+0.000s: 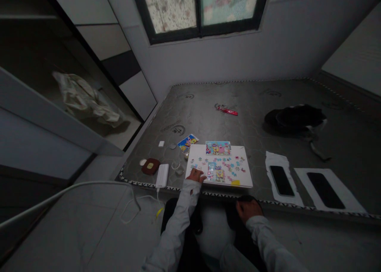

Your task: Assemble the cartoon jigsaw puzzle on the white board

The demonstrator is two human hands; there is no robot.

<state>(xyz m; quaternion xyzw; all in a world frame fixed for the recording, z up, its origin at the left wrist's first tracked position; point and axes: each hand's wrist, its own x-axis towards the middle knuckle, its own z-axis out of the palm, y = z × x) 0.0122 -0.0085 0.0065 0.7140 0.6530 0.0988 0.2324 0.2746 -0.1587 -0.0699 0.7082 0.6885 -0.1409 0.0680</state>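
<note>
A white puzzle board [241, 180] lies near the front edge of a grey mattress [256, 121], with several small coloured puzzle pieces [226, 164] scattered on it and a partly joined cartoon patch [216, 173]. My left hand [196, 175] rests on the board's near left corner, fingers curled over loose pieces; whether it pinches one is too small to tell. My right hand [248, 208] sits closed on my knee below the mattress edge, holding nothing visible. A cartoon reference picture [218, 147] lies at the board's far edge.
Left of the board lie a white power bank [162, 175] with a cable, a brown round case [150, 166], a cartoon card [187, 141] and small bits. Two dark phones on white sheets [281, 180] [325, 190] lie right. A black garment [294, 118] and red wrapper [227, 110] lie farther back.
</note>
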